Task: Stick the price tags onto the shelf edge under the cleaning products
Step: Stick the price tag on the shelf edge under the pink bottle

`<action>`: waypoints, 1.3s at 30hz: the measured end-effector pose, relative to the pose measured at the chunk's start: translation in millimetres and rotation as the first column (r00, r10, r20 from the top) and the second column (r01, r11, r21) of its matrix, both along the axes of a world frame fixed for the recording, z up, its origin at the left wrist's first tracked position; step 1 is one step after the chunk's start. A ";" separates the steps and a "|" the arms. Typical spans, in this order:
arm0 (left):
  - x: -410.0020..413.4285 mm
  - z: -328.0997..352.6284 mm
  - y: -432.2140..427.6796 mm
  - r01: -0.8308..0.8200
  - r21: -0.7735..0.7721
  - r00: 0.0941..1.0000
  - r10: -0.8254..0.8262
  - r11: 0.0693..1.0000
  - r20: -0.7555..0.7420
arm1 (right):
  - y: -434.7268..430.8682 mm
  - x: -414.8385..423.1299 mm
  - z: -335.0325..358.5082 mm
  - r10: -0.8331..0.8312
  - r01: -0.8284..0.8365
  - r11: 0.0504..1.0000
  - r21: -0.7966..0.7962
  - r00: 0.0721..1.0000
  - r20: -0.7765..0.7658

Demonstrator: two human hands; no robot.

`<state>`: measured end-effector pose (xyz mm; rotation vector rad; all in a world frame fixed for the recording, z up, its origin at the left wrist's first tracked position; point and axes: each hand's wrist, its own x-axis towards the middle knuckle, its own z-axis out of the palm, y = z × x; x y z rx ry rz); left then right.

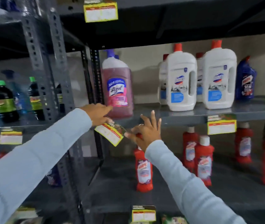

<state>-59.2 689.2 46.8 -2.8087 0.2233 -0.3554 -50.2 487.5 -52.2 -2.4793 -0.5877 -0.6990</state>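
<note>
A yellow-bordered price tag (110,134) hangs tilted just below the grey shelf edge (173,118), under a pink cleaner bottle (118,88). My left hand (97,114) pinches the tag's upper corner with its lower fingers while the index finger points at the pink bottle. My right hand (144,131) is at the tag's right side, thumb and forefinger pinched on what looks like clear tape or film, the other fingers spread upward against the shelf edge.
Two white jugs (182,81) and blue bottles (244,80) stand further right on the same shelf. Tags are stuck at the right (221,125), above (101,12), left (9,137) and below (143,214). Red bottles (143,170) fill the lower shelf. A perforated upright (54,65) stands left.
</note>
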 end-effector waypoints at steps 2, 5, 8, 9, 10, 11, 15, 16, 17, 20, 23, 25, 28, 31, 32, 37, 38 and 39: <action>-2.2 -2.0 13.8 0.014 0.010 1.000 -0.014 1.000 -0.025 | 29.3 3.6 -1.8 -0.064 0.065 0.998 0.028 0.998 -0.012; -3.8 -5.1 16.9 0.055 -0.002 0.998 -0.055 0.998 -0.018 | 52.0 9.6 -1.9 -0.173 0.177 0.982 0.067 0.983 -0.059; -7.7 -8.2 15.4 0.095 -0.004 0.995 -0.095 0.995 0.020 | 60.9 14.6 1.8 -0.233 0.240 0.968 0.071 0.968 -0.094; -9.2 -10.1 15.1 0.111 -0.003 0.993 -0.111 0.994 0.035 | 60.3 16.2 3.6 -0.229 0.238 0.967 0.086 0.968 -0.106; -11.4 -11.8 14.2 0.126 -0.002 0.991 -0.125 0.992 0.055 | 57.5 17.7 5.8 -0.215 0.229 0.967 0.114 0.969 -0.120; -13.1 -12.7 16.0 0.141 -0.002 0.987 -0.140 0.990 0.079 | 54.1 18.8 8.0 -0.192 0.211 0.966 0.150 0.972 -0.133; -17.0 -14.4 34.7 0.219 -0.185 0.965 -0.185 0.958 0.183 | 31.4 14.7 17.4 0.009 0.059 0.949 0.311 0.977 -0.211; -18.4 -19.7 38.6 0.251 -0.182 0.954 -0.212 0.951 0.211 | 29.0 13.1 16.9 0.004 0.054 0.962 0.269 0.978 -0.209; -18.8 -29.6 40.7 0.271 -0.146 0.943 -0.232 0.951 0.237 | 28.2 11.5 14.7 -0.057 0.088 0.982 0.169 0.982 -0.180; -14.2 -74.2 40.8 0.334 -0.055 0.911 -0.308 0.941 0.274 | 31.9 9.9 -2.4 -0.205 0.206 0.973 -0.108 0.979 0.016; -5.2 -101.4 48.2 0.404 -0.063 0.877 -0.366 0.913 0.312 | 33.6 5.3 -11.1 -0.221 0.245 0.942 -0.230 0.967 0.124; 1.3 -101.3 55.3 0.455 -0.141 0.859 -0.392 0.879 0.329 | 31.5 4.7 -4.7 -0.241 0.271 0.921 -0.279 0.961 0.138; 6.5 -88.5 59.0 0.471 -0.403 0.877 -0.367 0.785 0.311 | 29.7 4.1 17.5 -0.245 0.244 0.952 -0.184 0.969 0.020; 11.6 -74.8 58.3 0.463 -0.656 0.885 -0.346 0.596 0.311 | 32.6 2.9 39.5 -0.208 0.218 0.974 0.060 0.968 -0.143; 13.8 -71.6 58.2 0.454 -0.702 0.889 -0.331 0.549 0.316 | 34.5 3.6 43.0 -0.210 0.230 0.968 0.102 0.962 -0.172; 24.8 -63.3 53.6 0.427 -0.724 0.903 -0.299 0.542 0.309 | 38.7 7.8 42.9 -0.222 0.282 0.922 0.265 0.947 -0.234; 26.1 -61.8 53.0 0.426 -0.722 0.904 -0.295 0.545 0.310 | 39.7 8.9 41.9 -0.223 0.288 0.911 0.294 0.946 -0.234; 27.4 -60.3 52.6 0.424 -0.722 0.905 -0.290 0.547 0.312 | 41.0 10.3 41.0 -0.231 0.299 0.901 0.314 0.944 -0.235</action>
